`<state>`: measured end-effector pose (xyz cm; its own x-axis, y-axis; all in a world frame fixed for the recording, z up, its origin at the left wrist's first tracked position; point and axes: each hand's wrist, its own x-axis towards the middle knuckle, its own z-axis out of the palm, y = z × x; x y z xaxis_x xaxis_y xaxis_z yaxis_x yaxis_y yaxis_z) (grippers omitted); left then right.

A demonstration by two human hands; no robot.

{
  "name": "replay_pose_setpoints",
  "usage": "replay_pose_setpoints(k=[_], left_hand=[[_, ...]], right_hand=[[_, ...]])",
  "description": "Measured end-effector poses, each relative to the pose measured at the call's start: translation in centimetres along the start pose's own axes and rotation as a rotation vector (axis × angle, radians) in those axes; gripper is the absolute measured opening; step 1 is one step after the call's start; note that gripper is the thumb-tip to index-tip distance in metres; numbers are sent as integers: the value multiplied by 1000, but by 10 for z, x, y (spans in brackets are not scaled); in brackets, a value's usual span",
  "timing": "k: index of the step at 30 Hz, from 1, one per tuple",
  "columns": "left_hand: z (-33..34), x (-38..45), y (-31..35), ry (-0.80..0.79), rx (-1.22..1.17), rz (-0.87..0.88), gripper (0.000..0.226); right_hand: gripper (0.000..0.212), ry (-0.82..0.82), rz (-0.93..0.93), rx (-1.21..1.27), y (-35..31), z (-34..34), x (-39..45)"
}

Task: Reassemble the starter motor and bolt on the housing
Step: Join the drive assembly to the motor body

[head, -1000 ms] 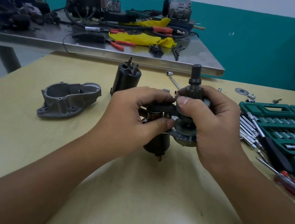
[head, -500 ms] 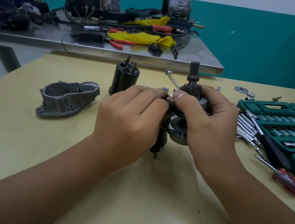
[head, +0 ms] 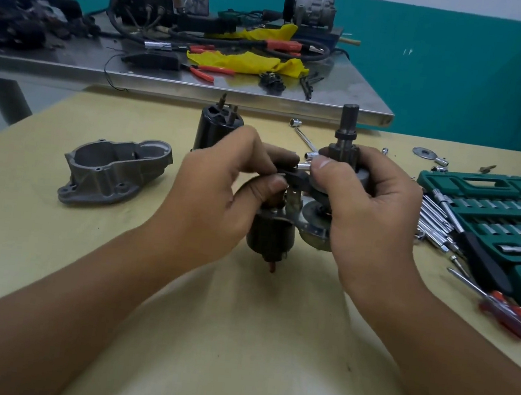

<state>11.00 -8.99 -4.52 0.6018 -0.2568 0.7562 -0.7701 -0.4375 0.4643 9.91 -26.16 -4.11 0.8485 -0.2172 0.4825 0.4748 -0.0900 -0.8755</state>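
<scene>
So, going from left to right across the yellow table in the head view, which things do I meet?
Grey housing → black motor cylinder → left hand → right hand → green socket set.

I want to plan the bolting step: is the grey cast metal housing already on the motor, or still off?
Off. The grey cast metal housing lies alone on the yellow table, hollow side up, apart from both hands.

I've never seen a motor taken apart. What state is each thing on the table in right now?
starter assembly: upright, held in both hands
left hand: grips the assembly
right hand: grips the assembly
housing: lying apart, not bolted on
black motor can: standing, separate
socket set case: open
</scene>
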Motion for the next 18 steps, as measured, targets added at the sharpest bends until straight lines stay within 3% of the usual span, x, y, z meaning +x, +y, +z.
replay_pose_setpoints(k=[4,7,11,18], left_hand=[[-6,3,-1,-66,-26,58,24],[-6,2,-5,-76,68,141,9],[-5,0,-8,-116,184,226,11],[6,-1,-2,-35,114,159,14]], right_hand=[[8,-18,-4,18,-1,0,2],[5,-34,14,64,-2,-1,3],[9,-64,35,126,-3,-2,4],[6,-84,28,128,-2,1,6]])
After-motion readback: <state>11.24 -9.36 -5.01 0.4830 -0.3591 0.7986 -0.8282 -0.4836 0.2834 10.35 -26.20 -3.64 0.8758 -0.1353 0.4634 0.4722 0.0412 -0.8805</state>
